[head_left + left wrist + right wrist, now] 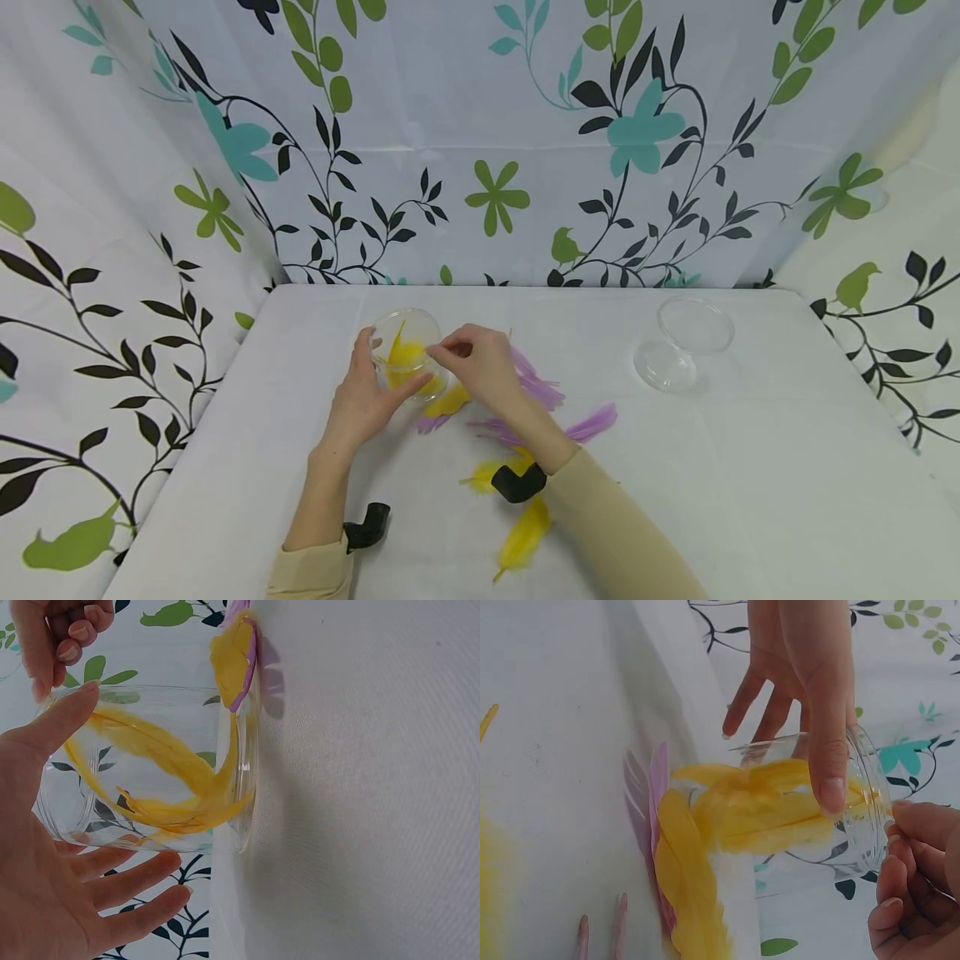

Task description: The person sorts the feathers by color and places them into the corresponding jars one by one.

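My left hand holds a clear jar at the left of the table, its thumb on the near side and its fingers around the other. Several yellow feathers stand inside the jar, curved against its wall. At the jar's mouth, my right hand pinches the quill end of a yellow feather between thumb and finger; most of that feather lies inside. Just beside the jar's base, a loose yellow feather overlaps a purple feather on the table.
Purple feathers and yellow feathers lie scattered under and around my right forearm. Another clear jar stands at the right of the white table. A leaf-patterned curtain surrounds the table's back and sides.
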`<state>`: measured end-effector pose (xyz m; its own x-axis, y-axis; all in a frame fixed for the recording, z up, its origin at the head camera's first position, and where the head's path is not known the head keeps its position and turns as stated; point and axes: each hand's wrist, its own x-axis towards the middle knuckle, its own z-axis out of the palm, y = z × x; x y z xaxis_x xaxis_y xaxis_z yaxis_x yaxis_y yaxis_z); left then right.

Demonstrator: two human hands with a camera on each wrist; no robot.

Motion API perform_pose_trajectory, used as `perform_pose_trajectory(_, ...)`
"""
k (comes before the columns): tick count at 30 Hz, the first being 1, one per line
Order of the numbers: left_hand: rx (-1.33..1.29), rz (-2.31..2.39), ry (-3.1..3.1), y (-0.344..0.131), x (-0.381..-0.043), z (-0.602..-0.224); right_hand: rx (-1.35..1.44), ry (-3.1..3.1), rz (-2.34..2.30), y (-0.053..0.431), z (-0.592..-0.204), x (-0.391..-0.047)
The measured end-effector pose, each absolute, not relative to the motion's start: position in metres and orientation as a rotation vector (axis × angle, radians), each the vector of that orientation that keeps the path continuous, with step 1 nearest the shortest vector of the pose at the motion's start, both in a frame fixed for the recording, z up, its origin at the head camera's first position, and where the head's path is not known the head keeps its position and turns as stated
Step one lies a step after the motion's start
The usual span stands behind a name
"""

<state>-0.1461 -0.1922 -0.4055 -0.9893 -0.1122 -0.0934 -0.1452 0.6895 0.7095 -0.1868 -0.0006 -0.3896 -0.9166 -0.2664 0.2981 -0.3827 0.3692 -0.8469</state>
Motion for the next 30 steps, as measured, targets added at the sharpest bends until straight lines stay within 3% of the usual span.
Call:
perform_pose_trajectory(15, -0.189, 1.183, 2.87, -0.192, -0.145, -0.404, 0.643, -2.471, 1.646, 0.019, -0.392, -0.183)
perform_pose_trajectory(30, -0.185, 1.175, 2.875, -0.192, -0.148, -0.404, 0.461, -2.554, 1.647, 0.096, -0.409, -0.168)
